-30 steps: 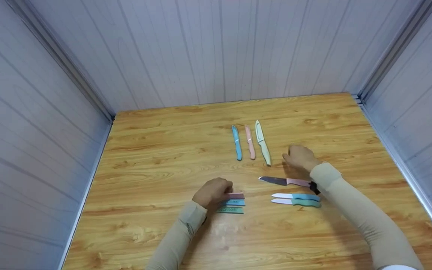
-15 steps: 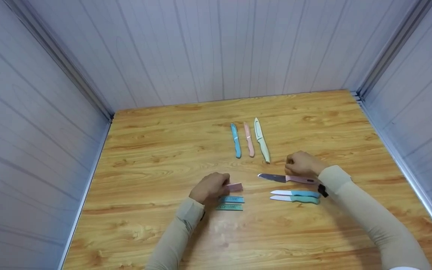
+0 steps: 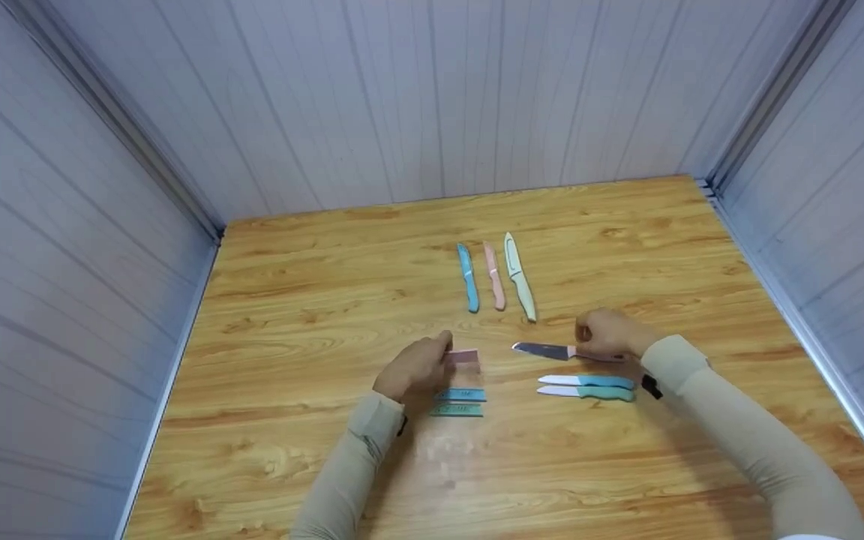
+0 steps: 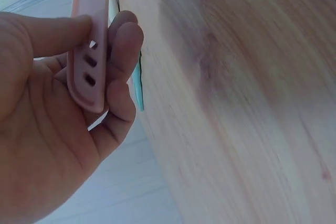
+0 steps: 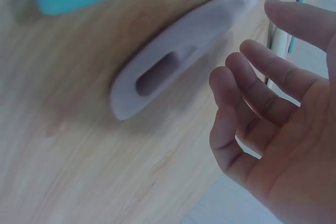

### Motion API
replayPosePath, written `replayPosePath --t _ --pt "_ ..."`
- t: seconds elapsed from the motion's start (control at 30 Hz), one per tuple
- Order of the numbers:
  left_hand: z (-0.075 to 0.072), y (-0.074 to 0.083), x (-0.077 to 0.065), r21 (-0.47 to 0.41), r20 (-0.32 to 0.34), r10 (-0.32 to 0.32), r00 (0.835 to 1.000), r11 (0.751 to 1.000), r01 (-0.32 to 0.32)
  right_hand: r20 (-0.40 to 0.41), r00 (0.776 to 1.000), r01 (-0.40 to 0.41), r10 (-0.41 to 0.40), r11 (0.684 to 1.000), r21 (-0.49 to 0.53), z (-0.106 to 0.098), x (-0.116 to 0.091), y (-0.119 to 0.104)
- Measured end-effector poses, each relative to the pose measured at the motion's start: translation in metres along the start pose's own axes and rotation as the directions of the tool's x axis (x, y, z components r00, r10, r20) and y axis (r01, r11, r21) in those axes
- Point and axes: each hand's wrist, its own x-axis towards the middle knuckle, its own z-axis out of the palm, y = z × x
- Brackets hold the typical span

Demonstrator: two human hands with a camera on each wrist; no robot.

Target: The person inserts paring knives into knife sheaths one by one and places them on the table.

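Observation:
My left hand (image 3: 413,367) pinches a pink knife sheath (image 4: 86,72) between thumb and fingers; its slotted rounded end points toward the palm in the left wrist view. A blue sheath (image 3: 463,394) and a green sheath (image 3: 458,410) lie just below that hand. Over the handle of a pink-handled knife (image 3: 543,351) hovers my right hand (image 3: 610,332). In the right wrist view its fingers are loosely bent, the thumb stands apart, and the handle (image 5: 184,40) lies on the table beside the fingertips.
Below the pink-handled knife lie a blue-handled knife (image 3: 604,382) and a green-handled knife (image 3: 604,393), side by side. Farther back are a blue sheathed knife (image 3: 469,289), a pink sheathed knife (image 3: 496,289) and a cream sheathed knife (image 3: 523,294). Panelled walls (image 3: 402,105) enclose the table.
My left hand has lifted the pink sheath away from the blue and green ones, moving it slightly toward the back. My right hand has come down and right to the pink knife's handle.

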Motion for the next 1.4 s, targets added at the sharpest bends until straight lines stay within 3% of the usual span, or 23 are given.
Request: replayPosePath --t 0.3,0.57,0.9,1.4 --pt "-0.004 -0.004 0.001 -0.105 -0.023 0.026 0.999 0.994 -0.028 0.025 1.000 -0.019 0.019 1.000 0.007 0.012 -0.006 0.004" --pt "-0.006 -0.003 0.002 -0.105 -0.038 0.019 0.999 0.994 -0.023 0.033 0.999 -0.006 0.005 0.999 0.043 0.015 -0.008 0.002" --pt "-0.008 -0.005 0.003 -0.108 -0.040 0.068 0.997 0.992 -0.072 0.001 0.998 0.059 -0.059 0.998 0.007 0.014 -0.008 0.004" --pt "-0.011 -0.004 0.004 -0.093 -0.040 0.051 0.998 0.994 -0.054 -0.034 0.999 0.008 -0.001 0.981 0.195 0.013 -0.003 0.000"
